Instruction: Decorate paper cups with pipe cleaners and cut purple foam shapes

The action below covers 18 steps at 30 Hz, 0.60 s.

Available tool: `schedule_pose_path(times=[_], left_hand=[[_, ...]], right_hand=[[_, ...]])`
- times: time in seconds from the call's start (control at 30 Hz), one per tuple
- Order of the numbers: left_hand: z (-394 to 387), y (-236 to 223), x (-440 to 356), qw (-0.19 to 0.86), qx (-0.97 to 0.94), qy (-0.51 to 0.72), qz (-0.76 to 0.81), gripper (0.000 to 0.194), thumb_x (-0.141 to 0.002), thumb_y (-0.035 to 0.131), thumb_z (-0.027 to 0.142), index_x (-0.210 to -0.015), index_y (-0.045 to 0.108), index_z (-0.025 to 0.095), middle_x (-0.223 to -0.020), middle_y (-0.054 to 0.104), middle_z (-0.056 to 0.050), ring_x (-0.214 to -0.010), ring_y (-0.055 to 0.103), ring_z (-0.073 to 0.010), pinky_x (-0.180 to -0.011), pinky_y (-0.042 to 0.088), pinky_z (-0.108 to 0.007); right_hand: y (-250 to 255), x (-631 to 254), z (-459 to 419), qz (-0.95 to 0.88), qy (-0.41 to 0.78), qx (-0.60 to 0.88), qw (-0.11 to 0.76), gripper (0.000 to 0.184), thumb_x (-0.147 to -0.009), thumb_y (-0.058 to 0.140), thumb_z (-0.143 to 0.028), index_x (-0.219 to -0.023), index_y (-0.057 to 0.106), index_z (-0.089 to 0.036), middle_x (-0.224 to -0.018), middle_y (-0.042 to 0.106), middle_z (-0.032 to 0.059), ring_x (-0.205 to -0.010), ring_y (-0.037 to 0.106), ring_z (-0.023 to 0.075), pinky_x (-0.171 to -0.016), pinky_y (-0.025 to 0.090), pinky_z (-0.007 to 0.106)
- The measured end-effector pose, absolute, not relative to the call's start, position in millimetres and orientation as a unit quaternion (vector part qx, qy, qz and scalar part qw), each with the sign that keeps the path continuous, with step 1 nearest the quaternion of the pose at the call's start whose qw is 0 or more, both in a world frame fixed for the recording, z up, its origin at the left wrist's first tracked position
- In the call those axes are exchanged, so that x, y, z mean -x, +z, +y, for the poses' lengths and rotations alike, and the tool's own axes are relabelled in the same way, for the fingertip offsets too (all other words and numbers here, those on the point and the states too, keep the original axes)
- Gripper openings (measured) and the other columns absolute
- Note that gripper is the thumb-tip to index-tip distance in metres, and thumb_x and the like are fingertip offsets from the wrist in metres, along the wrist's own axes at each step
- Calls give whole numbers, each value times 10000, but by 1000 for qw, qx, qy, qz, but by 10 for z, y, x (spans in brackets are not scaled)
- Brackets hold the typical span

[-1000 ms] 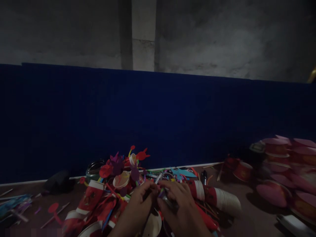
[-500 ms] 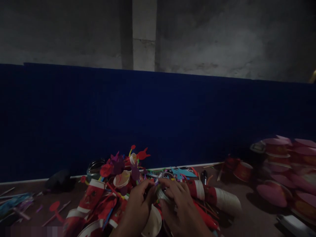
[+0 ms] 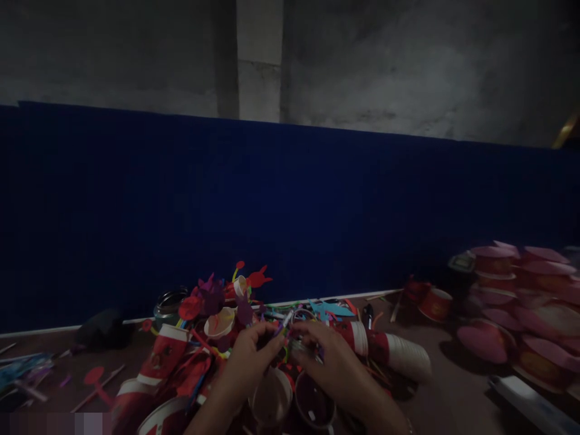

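Low in the middle, my two hands meet above a pile of paper craft pieces. My left hand [image 3: 254, 353] is closed, thumb and fingers pinching thin coloured strips [image 3: 285, 326], partly purple and yellow. Curled around a small pale, shiny roll [image 3: 298, 345] is my right hand [image 3: 333, 359]; its fingers hide much of the roll. Below the hands stand a paper cup [image 3: 270, 396] and a dark-looking cup [image 3: 315, 402], both with their mouths up. Red-and-white paper cups [image 3: 165, 350] with stuck-on shapes lie to the left of my left hand.
Stacked paper cups [image 3: 405, 356] lie on their side at the right. Farther right are piled red bowls with pink pieces [image 3: 493, 260] and a white box-like object [image 3: 530, 399]. A dark jar [image 3: 170, 308] stands behind, against a blue panel [image 3: 290, 211]. Scraps [image 3: 31, 371] lie at left.
Both hands have drawn slightly apart, and the coloured strips show more between them. The cups beneath are more visible. The whole view has shifted a little.
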State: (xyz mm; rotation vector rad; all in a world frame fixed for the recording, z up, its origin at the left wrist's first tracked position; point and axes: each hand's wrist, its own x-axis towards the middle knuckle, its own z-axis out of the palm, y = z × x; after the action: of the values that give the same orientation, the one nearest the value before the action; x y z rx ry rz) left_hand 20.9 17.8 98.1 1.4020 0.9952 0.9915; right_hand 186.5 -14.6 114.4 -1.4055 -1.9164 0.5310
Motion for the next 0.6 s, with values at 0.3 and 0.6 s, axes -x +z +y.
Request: schedule_pose_path(times=[0.3, 0.6], left_hand=[[169, 935, -225, 582, -574, 415, 399, 409, -678, 633, 518, -778, 605, 123, -595, 484, 42, -528, 369, -78, -504, 279, -207], [121, 1013, -183, 624, -549, 397, 390, 469, -599, 675, 577, -707, 562, 135, -550, 438, 59, -474, 332, -59, -466, 231, -204]], right_hand=[[1176, -1820, -196, -776, 142, 543, 287, 213, -826, 480, -212, -976, 630, -230, -914, 628, 50, -878, 517, 214, -809, 346, 342], [1241, -1817, -190, -768, 193, 530, 305, 227, -799, 466, -168, -668, 646, -210, -701, 595, -6, -770, 509, 161, -732, 329, 285]])
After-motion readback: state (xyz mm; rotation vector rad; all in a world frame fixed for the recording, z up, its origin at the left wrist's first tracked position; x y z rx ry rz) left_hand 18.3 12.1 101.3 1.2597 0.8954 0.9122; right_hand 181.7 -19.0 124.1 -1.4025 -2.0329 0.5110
